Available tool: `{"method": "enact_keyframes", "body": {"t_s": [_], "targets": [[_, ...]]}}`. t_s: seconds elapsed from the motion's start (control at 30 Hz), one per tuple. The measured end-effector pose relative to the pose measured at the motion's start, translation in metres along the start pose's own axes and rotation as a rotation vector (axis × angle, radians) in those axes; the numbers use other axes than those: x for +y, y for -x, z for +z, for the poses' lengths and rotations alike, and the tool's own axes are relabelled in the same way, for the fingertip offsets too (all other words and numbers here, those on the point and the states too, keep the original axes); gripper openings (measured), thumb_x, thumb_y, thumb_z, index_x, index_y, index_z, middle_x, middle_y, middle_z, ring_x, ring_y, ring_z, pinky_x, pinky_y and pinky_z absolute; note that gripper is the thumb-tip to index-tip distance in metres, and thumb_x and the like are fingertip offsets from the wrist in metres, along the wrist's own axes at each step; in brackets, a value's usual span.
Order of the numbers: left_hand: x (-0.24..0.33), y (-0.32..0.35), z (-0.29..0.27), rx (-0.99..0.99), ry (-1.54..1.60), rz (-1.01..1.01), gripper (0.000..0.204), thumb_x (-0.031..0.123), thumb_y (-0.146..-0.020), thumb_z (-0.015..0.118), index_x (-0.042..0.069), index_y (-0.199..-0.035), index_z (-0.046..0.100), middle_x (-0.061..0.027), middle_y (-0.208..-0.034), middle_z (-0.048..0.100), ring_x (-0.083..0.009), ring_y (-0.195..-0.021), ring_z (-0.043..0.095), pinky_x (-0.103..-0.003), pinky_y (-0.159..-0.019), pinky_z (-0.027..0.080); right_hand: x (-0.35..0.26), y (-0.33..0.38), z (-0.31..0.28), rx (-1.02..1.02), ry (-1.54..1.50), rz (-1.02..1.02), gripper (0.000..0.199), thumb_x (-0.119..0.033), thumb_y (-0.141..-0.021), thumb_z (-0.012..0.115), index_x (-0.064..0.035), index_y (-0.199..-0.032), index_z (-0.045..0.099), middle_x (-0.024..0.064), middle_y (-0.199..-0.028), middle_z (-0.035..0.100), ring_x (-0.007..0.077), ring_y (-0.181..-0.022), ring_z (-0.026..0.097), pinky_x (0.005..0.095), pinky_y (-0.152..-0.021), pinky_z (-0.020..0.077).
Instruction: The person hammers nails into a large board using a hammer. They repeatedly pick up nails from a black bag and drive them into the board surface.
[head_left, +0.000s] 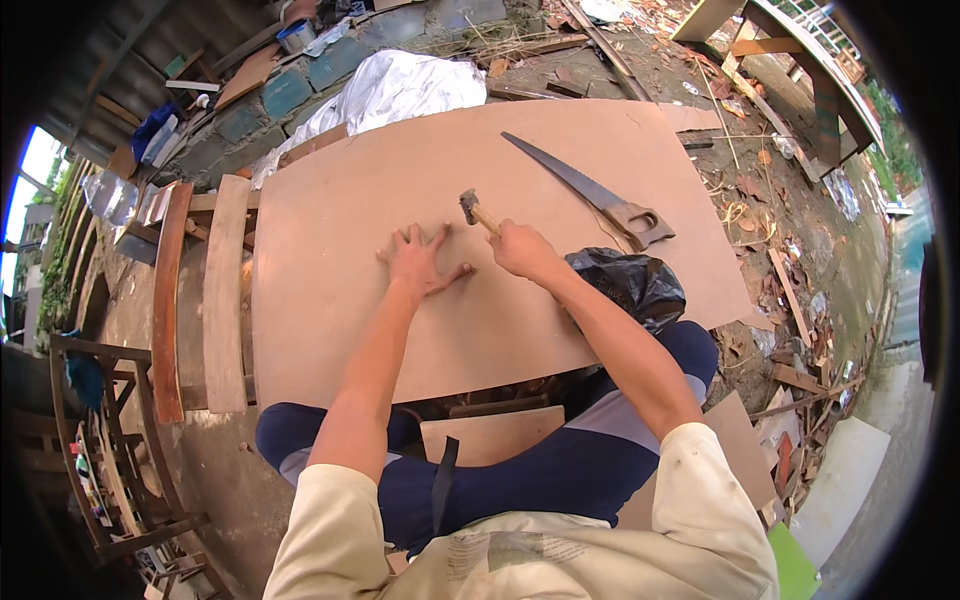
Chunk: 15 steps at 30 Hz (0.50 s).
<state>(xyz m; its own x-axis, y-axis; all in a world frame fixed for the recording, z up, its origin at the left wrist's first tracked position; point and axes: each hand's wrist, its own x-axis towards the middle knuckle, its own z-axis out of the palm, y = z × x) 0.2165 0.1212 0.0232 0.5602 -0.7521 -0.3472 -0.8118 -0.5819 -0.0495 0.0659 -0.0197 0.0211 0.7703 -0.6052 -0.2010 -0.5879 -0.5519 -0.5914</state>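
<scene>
A large tan board [320,240] lies flat in front of me, over my knees' far side. My left hand [415,262] rests on it near the middle, fingers spread and nothing visible in them. Just to its right, my right hand [525,250] is closed around the wooden handle of a hammer [470,205], whose dark head points away to the left. Beyond the right hand, a hand saw [580,185] with a wooden handle lies slantwise on the board. A black plastic bag [630,285] sits beside my right forearm at the board's near right.
Wooden planks [228,290] stand along the board's left side. A wooden frame [110,430] is at the lower left. Behind the board lies a whitish sheet [400,90] by a block wall [240,125]. Scrap wood [790,290] and leaves litter the ground at right, near a wooden table [800,70].
</scene>
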Motion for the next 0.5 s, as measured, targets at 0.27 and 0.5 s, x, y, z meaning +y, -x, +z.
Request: {"method": "enact_keyframes", "body": {"t_s": [0.27, 0.5], "targets": [[0.011, -0.019, -0.018, -0.006, -0.063, -0.028, 0.111, 0.09, -0.079, 0.051, 0.031, -0.166, 0.016, -0.0256, -0.161, 0.027, -0.0535, -0.146, 0.027, -0.07, -0.108, 0.04, 0.042, 0.072, -0.091, 0.057, -0.308, 0.303, 0.046, -0.037, -0.104, 0.053, 0.0083, -0.095, 0.061, 0.0204, -0.065, 0.065, 0.0315, -0.054, 0.067, 0.0448, -0.051, 0.053], [0.024, -0.012, 0.017, -0.066, -0.081, 0.014, 0.109, 0.084, -0.084, 0.052, 0.02, -0.165, 0.018, -0.0272, -0.162, 0.027, -0.0508, -0.145, 0.034, -0.061, -0.111, 0.04, 0.095, 0.071, -0.059, -0.057, -0.378, 0.266, 0.052, -0.04, -0.105, 0.051, 0.0075, -0.086, 0.06, 0.0126, -0.055, 0.059, 0.0253, -0.041, 0.059, 0.0399, -0.041, 0.0485]]}}
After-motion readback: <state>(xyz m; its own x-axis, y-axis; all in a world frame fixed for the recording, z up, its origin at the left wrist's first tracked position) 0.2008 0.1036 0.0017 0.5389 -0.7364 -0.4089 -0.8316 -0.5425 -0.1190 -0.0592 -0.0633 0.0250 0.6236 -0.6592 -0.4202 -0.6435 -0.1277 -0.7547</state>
